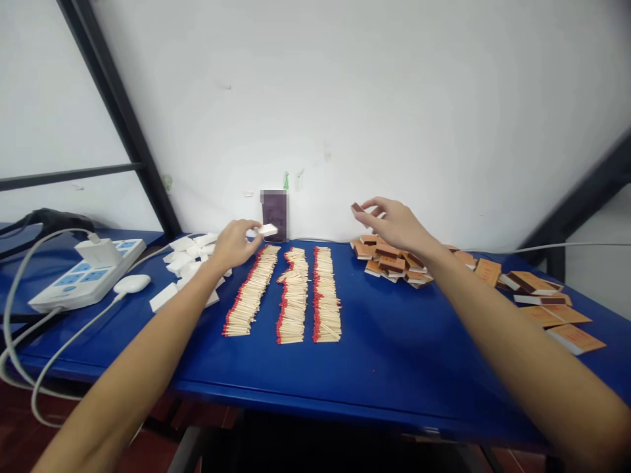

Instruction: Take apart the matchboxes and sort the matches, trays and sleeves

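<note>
My left hand (pixel 238 242) pinches a small white matchbox tray (pixel 267 230) above the top of the left row of matches (pixel 251 292). Over the orange and brown matchbox pile (pixel 392 258), my right hand (pixel 387 220) holds a brown-edged matchbox sleeve (pixel 358 208) between thumb and fingers. Two further rows, a middle one (pixel 294 299) and a right one (pixel 325 299), lie on the blue table with red match heads mostly to the left. White trays (pixel 185 259) lie in a heap, partly behind my left forearm.
A power strip (pixel 83 279) with a white charger (pixel 98 255) and cables is at the left. More matchboxes (pixel 542 302) lie at the right. A dark booklet (pixel 275 213) stands against the wall; black frame bars rise at both sides.
</note>
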The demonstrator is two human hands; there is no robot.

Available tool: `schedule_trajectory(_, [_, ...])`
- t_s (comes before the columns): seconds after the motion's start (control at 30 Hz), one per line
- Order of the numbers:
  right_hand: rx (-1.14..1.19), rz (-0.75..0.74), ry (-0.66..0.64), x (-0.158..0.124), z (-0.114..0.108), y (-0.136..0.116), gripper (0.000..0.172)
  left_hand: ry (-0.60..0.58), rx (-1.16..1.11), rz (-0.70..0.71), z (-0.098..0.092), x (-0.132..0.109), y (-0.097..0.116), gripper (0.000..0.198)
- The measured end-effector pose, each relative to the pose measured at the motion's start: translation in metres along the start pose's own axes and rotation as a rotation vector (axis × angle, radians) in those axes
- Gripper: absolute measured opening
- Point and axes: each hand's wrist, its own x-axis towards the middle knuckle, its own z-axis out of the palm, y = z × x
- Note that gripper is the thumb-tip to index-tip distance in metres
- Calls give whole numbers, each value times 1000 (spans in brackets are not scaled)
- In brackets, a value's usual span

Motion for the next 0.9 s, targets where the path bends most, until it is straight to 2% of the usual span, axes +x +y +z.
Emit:
schedule_trajectory(0.13, [-272, 45, 60, -43, -36, 46, 25, -87, 267, -81, -24, -18, -23, 40])
schedule_trajectory(0.27, [-481, 201, 101, -61, -46, 89, 20, -182, 391, -238, -30, -24, -30, 40])
schedule_trajectory(0.4, [-531, 242, 122, -55, -40, 101, 22, -257, 410, -279, -30, -23, -27, 41])
schedule_trajectory(0.5, [-487, 203, 143, -49, -42, 101, 21, -284, 398, -286, -33, -24, -25, 44])
schedule_trajectory(0.57, [-428, 196, 235, -48, -57, 105, 22, -310, 396, -298, -35, -24, -25, 45])
schedule_trajectory(0.67, [-376, 283, 454, -55, -95, 120, 27, -337, 409, -303, -35, -25, -26, 44])
schedule_trajectory(0.7, [-362, 307, 473, -60, -108, 128, 29, -341, 424, -296, -34, -25, -27, 45])
schedule_trajectory(0.8, [-330, 343, 378, -76, -136, 153, 30, -336, 467, -267, -30, -25, -28, 50])
schedule_trajectory(0.9, [-407, 421, 249, -86, -137, 181, 27, -308, 484, -269, -26, -25, -27, 50])
